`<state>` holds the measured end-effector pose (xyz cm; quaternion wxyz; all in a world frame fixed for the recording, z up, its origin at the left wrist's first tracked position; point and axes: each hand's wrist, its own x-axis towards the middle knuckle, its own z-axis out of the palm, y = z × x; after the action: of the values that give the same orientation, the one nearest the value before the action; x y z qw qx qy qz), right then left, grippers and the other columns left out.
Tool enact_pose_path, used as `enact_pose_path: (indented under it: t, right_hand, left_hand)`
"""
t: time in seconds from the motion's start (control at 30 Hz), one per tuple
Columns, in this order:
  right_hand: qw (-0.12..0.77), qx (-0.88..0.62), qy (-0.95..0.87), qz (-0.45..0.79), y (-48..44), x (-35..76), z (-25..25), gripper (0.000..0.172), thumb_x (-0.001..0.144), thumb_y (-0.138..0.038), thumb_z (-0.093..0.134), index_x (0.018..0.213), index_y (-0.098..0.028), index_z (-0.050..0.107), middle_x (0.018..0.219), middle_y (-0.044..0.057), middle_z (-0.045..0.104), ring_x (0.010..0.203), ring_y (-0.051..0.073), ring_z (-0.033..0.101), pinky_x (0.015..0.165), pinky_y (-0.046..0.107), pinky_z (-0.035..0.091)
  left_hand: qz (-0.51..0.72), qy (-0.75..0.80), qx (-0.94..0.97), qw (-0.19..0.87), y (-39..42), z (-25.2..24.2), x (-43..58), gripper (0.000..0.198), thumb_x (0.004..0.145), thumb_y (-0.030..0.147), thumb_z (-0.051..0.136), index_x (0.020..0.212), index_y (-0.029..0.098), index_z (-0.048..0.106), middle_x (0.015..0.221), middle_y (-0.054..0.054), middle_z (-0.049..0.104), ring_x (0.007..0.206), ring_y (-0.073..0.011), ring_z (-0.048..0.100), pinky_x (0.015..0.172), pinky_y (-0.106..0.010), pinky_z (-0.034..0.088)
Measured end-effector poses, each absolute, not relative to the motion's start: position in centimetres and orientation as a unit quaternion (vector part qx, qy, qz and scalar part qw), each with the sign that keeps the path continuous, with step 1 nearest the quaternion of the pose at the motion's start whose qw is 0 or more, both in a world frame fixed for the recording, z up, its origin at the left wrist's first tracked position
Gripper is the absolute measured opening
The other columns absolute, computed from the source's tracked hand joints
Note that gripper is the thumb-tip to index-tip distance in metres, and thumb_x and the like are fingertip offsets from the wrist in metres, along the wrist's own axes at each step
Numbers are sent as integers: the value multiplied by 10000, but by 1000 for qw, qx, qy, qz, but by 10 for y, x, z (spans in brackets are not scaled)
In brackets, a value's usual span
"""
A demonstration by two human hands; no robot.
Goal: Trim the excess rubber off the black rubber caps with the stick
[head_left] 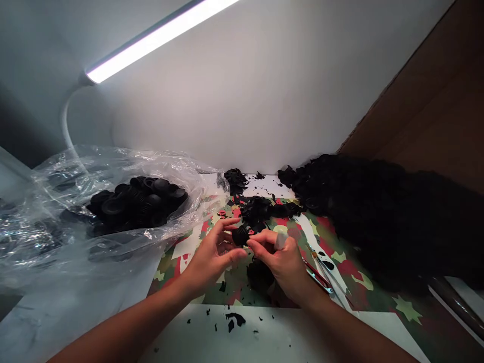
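Note:
My left hand (214, 254) and my right hand (282, 259) meet over the camouflage-patterned mat (340, 262). Between their fingertips sits a small black ribbed rubber part (240, 235). The left fingers curl around its left side and the right thumb and forefinger pinch its right edge. A pale cover sits on one right finger (281, 241). Under the right hand lies a dark clump of black pieces (260, 275).
A clear plastic bag (75, 212) with several black round rubber parts (138, 204) lies at the left. A big heap of black parts (378, 212) fills the right. Black scraps (260, 206) litter the middle. Red-handled scissors (319, 277) lie by the right wrist. A lit lamp bar (159, 38) hangs above.

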<state>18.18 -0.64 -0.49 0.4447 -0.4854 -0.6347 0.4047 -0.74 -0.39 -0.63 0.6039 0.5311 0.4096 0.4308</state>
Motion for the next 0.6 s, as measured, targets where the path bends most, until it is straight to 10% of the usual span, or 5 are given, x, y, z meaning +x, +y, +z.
enact_pose_path:
  t: [0.6]
  right_hand:
    - [393,-458,-573,554,-10,178,7,353,908,-471,661,712,-179,695,708,6,587,694,154,485,669,285,376]
  left_hand:
    - [491,431,670,353,-6,0,-7,408,613,166,925,996,251,814,938,-56,784,945,-269,705,866,-391,575]
